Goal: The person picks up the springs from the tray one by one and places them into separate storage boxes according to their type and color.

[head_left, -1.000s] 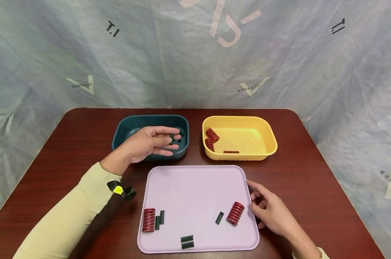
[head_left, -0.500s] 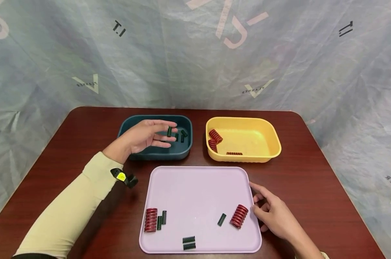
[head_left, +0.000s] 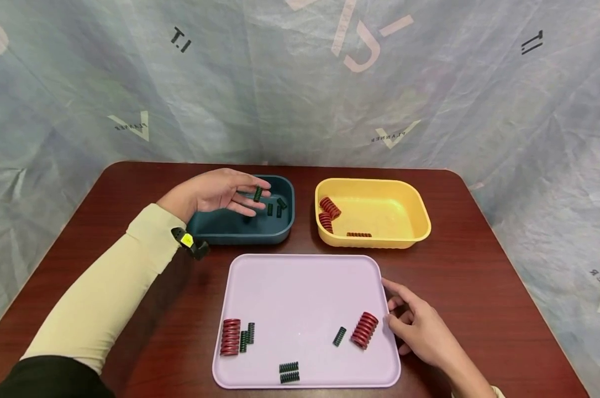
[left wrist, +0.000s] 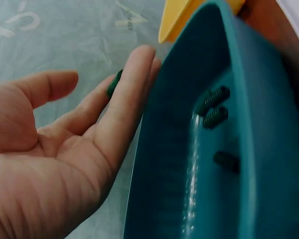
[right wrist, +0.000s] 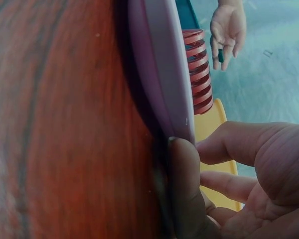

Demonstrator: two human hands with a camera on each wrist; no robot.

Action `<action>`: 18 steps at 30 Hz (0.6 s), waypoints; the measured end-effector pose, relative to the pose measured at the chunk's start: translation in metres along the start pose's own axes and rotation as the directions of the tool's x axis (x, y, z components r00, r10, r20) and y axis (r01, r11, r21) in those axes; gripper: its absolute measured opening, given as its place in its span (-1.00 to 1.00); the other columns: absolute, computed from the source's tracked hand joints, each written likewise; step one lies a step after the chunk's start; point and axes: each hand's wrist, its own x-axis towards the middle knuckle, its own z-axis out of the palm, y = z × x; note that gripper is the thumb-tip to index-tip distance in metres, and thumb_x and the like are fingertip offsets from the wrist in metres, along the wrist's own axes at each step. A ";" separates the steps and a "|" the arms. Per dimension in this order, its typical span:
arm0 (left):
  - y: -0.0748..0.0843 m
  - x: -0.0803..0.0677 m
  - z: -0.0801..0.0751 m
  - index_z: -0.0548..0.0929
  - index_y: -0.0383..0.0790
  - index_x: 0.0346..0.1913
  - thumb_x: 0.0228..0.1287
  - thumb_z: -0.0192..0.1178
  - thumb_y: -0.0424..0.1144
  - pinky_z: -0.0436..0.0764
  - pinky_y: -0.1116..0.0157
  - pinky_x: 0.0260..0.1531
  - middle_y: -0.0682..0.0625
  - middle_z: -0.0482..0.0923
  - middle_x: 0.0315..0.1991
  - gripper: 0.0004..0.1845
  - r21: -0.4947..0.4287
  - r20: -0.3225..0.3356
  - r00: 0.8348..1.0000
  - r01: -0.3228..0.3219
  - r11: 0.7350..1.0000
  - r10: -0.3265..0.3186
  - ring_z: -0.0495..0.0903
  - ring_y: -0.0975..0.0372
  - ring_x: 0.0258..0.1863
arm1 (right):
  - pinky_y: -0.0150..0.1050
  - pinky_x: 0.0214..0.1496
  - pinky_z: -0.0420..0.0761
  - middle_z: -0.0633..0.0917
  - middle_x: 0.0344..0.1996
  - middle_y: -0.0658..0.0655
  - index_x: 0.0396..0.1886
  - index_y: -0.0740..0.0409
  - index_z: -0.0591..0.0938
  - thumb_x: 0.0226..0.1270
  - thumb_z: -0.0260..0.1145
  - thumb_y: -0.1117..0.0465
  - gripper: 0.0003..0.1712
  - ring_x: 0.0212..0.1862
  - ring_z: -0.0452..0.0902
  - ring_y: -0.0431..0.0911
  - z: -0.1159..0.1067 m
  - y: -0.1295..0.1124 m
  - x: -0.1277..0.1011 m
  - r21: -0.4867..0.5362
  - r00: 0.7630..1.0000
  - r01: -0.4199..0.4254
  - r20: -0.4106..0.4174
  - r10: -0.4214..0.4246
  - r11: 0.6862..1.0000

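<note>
The crinkled sheet behind the table (head_left: 131, 188) carries pale printed marks: "I.T" near the upper left, and the word "PLANNER" reversed beside a V-shaped logo in several spots.

The left hand (head_left: 212, 190) hovers over the near-left corner of the teal bin (head_left: 240, 228), fingers extended and only loosely bent, with a small dark green spring (head_left: 257, 193) at the fingertips. That spring is a short, tightly wound coil, standing roughly upright. In the left wrist view only its end peeks from behind the fingers (left wrist: 122, 99), so whether it is pinched or merely lying against them is hard to say; it looks lightly held between thumb and fingertips. Inside the bin lie three more green springs (left wrist: 217, 107).

The right hand (head_left: 419, 326) rests on the table with its thumb against the right edge of the lilac tray (head_left: 300, 287), fingers relaxed and holding nothing, just beside a large red spring (head_left: 363, 330).

Compared with a second ago, the left hand has moved farther back and to the left over the bin, the spring still at its fingertips; the right hand has stayed put.
</note>
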 end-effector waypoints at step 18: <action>0.008 0.030 -0.022 0.22 -0.40 0.56 0.71 -0.10 -0.17 0.62 -0.02 0.18 -0.29 0.18 0.55 -0.45 0.207 0.069 0.978 0.179 0.962 -0.197 0.30 -0.21 0.46 | -0.10 -0.71 0.64 0.50 -0.13 0.23 0.49 0.01 0.43 0.33 0.28 0.51 -0.25 -0.50 0.53 -0.10 -0.001 0.002 0.001 -0.005 1.000 0.013 -0.003 -0.013 1.000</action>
